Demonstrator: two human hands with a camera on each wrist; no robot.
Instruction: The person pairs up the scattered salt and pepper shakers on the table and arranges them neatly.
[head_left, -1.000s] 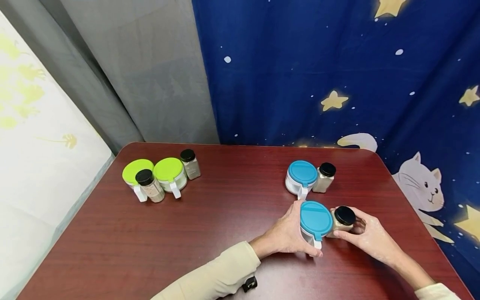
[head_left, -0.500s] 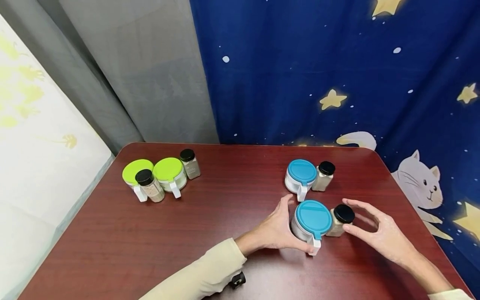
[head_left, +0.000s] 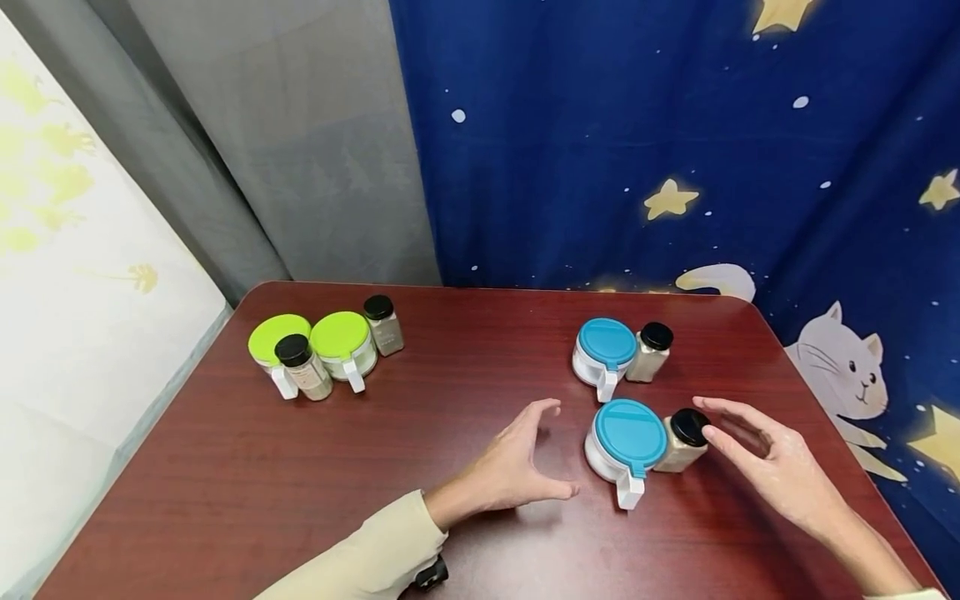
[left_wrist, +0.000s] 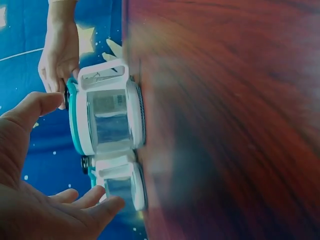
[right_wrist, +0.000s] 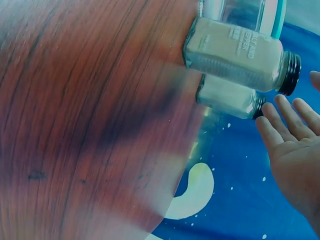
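Note:
My left hand [head_left: 510,467] is just left of the nearer blue-lidded seasoning pot [head_left: 630,433], fingers and thumb spread, holding nothing. That clear pot has a white handle turned toward me and stands upright. Close against its right side is a black-capped spice jar [head_left: 681,446] of pale powder; printed lettering shows on it in the right wrist view. Beside that jar my right hand [head_left: 791,475] has its fingers parted, the thumb tip overlapping the cap's edge in the head view. Behind them stand a second blue-lidded pot [head_left: 606,343] and a second spice jar [head_left: 649,354].
On the left of the brown table [head_left: 450,400] are two green-lidded pots, one left [head_left: 277,340] and one right [head_left: 342,337], with a spice jar in front [head_left: 303,368] and another [head_left: 384,327] behind. Blue and grey curtains hang past the far edge.
My left hand has let go of the nearer blue-lidded pot and drawn back left. My right hand has released the spice jar beside it and moved slightly right.

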